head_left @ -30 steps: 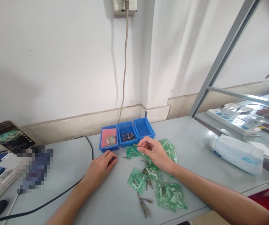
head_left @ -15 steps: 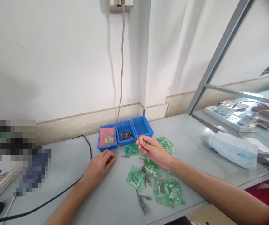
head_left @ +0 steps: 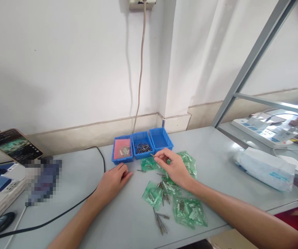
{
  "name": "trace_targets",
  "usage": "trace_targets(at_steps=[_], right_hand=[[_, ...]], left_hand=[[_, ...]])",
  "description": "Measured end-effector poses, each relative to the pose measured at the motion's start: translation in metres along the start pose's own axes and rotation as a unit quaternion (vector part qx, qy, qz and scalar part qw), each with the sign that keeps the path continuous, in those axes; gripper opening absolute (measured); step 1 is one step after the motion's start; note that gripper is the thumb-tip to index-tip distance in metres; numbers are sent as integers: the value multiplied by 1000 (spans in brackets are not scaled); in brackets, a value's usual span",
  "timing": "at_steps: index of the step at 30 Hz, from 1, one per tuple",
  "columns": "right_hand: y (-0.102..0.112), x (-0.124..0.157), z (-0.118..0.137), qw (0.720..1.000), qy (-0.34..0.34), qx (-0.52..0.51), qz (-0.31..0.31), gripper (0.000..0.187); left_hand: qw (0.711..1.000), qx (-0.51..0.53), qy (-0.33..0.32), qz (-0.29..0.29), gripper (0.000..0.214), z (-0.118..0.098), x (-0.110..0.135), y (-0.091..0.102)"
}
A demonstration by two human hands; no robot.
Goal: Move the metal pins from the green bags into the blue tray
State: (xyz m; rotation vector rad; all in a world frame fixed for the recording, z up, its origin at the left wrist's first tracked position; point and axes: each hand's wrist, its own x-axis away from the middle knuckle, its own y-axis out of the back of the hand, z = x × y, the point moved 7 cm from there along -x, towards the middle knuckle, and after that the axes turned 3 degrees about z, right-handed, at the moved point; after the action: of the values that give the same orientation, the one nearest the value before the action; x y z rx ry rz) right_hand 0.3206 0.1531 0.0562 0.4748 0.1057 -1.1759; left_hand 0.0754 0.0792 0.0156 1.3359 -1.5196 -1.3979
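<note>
My right hand (head_left: 173,166) pinches a thin metal bit (head_left: 152,155) between thumb and fingertips, just in front of the middle blue bin (head_left: 138,136). Dark metal bits (head_left: 143,148) lie in that bin. My left hand (head_left: 115,179) rests on the table by the left blue bin (head_left: 123,160), fingers loosely bent and thumb apart, with nothing visible in it. One loose bit (head_left: 141,170) lies between my hands. Green plastic bags (head_left: 152,194) of bits are spread below and around my right hand, with more loose bits (head_left: 160,221) near the front edge.
The left bin holds a pink packet (head_left: 119,147). The right blue bin (head_left: 161,138) stands beside it by the wall. A white plastic package (head_left: 265,169) lies at right by a metal frame (head_left: 252,52). At left are a phone (head_left: 14,145), black cable (head_left: 61,217) and mouse (head_left: 1,223).
The view has swung slightly left, so a phone now shows. My right hand has turned a little, palm more downward, still pinching the bit. My left hand stays resting on the table.
</note>
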Motion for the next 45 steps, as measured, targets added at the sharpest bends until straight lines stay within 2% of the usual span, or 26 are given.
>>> trace_targets(at_steps=[3,8,14,24,29,38,45], right_hand=[[0,2,6,999,31,35,-2,12],[-1,2,7,999,42,26,5,8],[-4,3,7,998,51,12,27,9],[-1,1,5,999,-2,-33,29,17],[0,-2,-1,994,-33,-97,32,23],[0,-2,0,990,-32,-136,29,29],[-2,-3,-8,982,-59,-176,33,33]], left_hand=[[1000,-12,1,3,33,0,0,-1],[998,-68,0,0,35,-2,-1,-2],[993,-116,27,10,36,-2,-2,-3],[993,-114,29,2,40,2,0,-6],[994,-109,22,-10,39,4,1,-7],[993,-121,11,-8,40,3,1,-8],[990,-140,0,-13,45,1,1,-7]])
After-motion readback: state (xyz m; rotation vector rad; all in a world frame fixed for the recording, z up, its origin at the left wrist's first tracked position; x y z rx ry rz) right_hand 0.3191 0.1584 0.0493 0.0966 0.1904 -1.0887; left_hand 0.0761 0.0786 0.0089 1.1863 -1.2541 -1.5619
